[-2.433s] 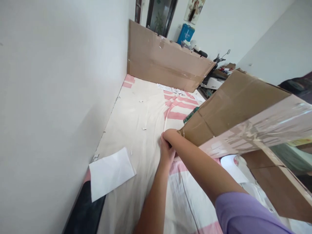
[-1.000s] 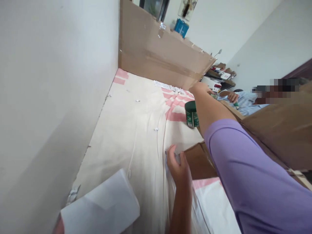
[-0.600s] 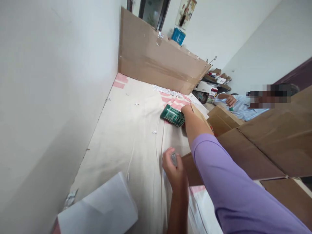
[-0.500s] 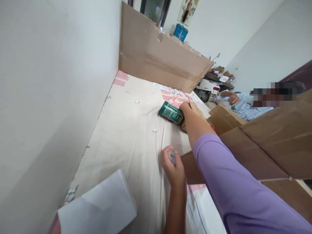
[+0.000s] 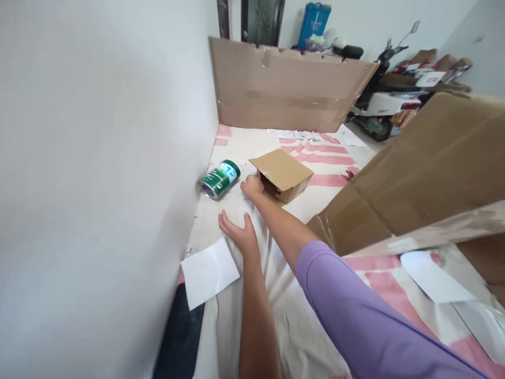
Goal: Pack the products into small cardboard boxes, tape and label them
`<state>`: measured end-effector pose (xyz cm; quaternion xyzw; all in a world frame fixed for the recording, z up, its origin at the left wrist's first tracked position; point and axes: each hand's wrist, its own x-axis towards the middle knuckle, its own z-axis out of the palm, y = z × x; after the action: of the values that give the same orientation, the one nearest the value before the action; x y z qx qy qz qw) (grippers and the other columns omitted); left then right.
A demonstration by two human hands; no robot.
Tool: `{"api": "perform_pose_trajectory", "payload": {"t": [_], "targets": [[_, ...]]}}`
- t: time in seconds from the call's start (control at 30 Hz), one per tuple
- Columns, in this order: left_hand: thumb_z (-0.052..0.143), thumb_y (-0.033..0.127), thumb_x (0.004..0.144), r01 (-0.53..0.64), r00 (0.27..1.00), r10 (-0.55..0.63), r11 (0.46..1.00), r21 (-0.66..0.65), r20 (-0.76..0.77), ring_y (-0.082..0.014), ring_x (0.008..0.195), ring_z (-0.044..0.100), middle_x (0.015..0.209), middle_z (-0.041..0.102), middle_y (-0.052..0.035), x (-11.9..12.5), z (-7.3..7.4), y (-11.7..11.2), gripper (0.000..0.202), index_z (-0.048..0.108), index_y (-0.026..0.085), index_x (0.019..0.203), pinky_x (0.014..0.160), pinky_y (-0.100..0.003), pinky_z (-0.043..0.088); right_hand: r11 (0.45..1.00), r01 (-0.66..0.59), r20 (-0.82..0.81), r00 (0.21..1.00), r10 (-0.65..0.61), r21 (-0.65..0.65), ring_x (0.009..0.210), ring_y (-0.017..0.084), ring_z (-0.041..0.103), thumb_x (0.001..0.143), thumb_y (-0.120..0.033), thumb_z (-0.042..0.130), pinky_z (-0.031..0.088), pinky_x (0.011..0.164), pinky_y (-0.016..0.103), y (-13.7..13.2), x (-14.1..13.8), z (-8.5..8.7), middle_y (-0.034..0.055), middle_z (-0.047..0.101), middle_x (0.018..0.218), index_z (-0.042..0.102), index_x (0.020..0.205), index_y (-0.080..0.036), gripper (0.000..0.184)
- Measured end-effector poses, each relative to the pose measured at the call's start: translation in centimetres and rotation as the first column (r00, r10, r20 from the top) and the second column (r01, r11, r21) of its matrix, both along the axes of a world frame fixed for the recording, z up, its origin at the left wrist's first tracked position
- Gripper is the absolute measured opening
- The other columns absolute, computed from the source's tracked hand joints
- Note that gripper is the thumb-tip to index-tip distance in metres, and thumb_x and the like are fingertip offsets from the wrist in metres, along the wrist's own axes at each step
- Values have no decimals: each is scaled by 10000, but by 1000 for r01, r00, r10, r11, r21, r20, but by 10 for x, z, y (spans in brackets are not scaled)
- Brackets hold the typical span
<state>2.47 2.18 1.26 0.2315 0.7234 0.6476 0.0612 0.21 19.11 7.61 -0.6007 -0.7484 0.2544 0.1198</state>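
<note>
My right hand point(image 5: 253, 188), at the end of a purple sleeve, is closed at the near left edge of a small cardboard box point(image 5: 282, 167); its fingertips are hidden. The box sits on the cloth, its top flap slightly raised and a dark gap showing in front. Closer to me, my left hand point(image 5: 240, 231) is open, thumb and fingers apart and nothing visible in it. A green tin can point(image 5: 219, 179) with a dark green lid lies on its side by the wall. Beneath the left hand's side lies a folded white paper point(image 5: 209, 271).
The white wall point(image 5: 98, 158) borders the left. A large cardboard panel point(image 5: 292, 95) stands across the far end, and big cardboard point(image 5: 418, 168) leans at the right. Pink-striped cloth point(image 5: 323, 158) covers the surface. A black object point(image 5: 179, 331) lies bottom left. A scooter point(image 5: 386, 105) stands beyond.
The green can has left my right hand's side and lies at the wall. The small box now rests in plain sight. My left hand has opened wider, and the view has swung right.
</note>
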Motion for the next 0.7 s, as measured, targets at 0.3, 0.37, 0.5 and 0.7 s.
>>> {"api": "perform_pose_trajectory", "payload": {"t": [0.3, 0.37, 0.5, 0.7], "targets": [[562, 314, 940, -265, 962, 265, 964, 10, -71, -332, 1520, 311, 1538, 351, -249, -11, 4, -2, 568, 390, 145, 1454, 1248, -549, 274, 995, -77, -180, 980, 87, 59, 1156, 310, 650, 855, -550, 668, 501, 997, 398, 36, -72, 31, 188, 691, 1262, 661, 1256, -115, 592], [613, 420, 916, -350, 929, 341, 936, -35, -142, -370, 1566, 181, 1608, 219, -279, -17, 10, -6, 737, 303, 118, 1512, 1268, -583, 194, 992, -106, -195, 974, 117, 69, 1106, 263, 666, 907, -513, 612, 498, 971, 344, 29, -52, 23, 139, 724, 1201, 695, 1196, -133, 484], [619, 562, 887, -364, 923, 340, 924, -119, -179, -373, 1576, 159, 1642, 154, -305, -27, 10, -9, 972, 141, 76, 1580, 1267, -545, 227, 988, -128, -212, 967, 143, 86, 936, 208, 692, 907, -406, 602, 511, 879, 290, -25, 17, 18, 48, 755, 994, 738, 1116, -194, 327], [738, 661, 758, -242, 947, 148, 913, -329, -286, -484, 1577, 37, 1695, 92, -268, -19, 12, -7, 1098, 266, 141, 1602, 1248, -652, 153, 825, 126, -145, 988, -54, 550, 1281, 348, 523, 939, -400, 545, 386, 1090, 512, -94, 77, 60, 155, 637, 1303, 689, 1227, -207, 376]]}}
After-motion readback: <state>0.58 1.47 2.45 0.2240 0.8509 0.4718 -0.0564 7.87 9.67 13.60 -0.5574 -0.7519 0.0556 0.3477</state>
